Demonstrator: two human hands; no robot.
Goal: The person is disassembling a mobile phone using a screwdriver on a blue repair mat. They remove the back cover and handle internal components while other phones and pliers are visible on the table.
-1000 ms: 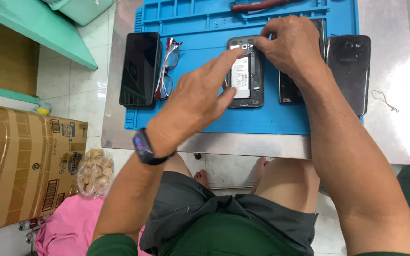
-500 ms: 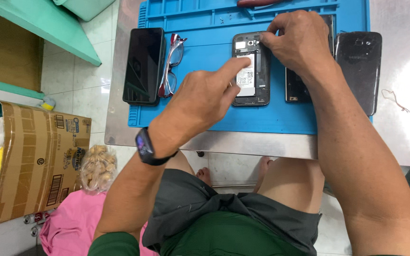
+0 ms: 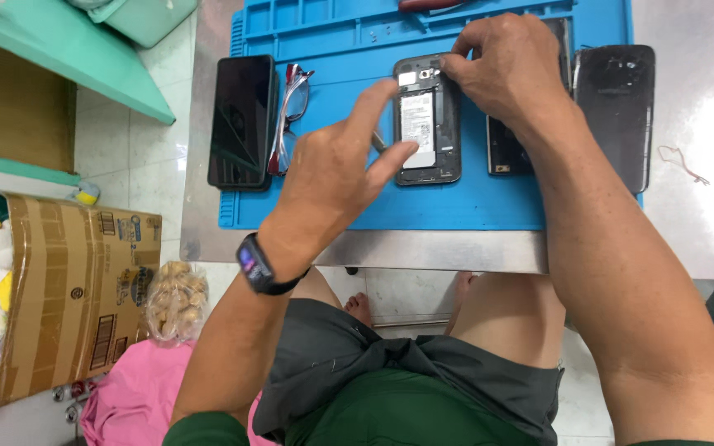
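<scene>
An opened phone with its back cover off and the battery showing lies on a blue work mat. My left hand rests at the phone's left edge, thumb on the lower battery area, index finger raised. My right hand pinches at the phone's top right corner with its fingertips; whether anything is between them I cannot tell. A dark phone part lies just right of the opened phone, mostly under my right wrist.
A black phone and folded red-framed glasses lie at the mat's left. A black back cover sits at the right on the metal table. A cardboard box stands on the floor at left.
My left index finger has lifted off the phone and my thumb now rests on it. The right hand stays at the top corner. The camera view has shifted slightly.
</scene>
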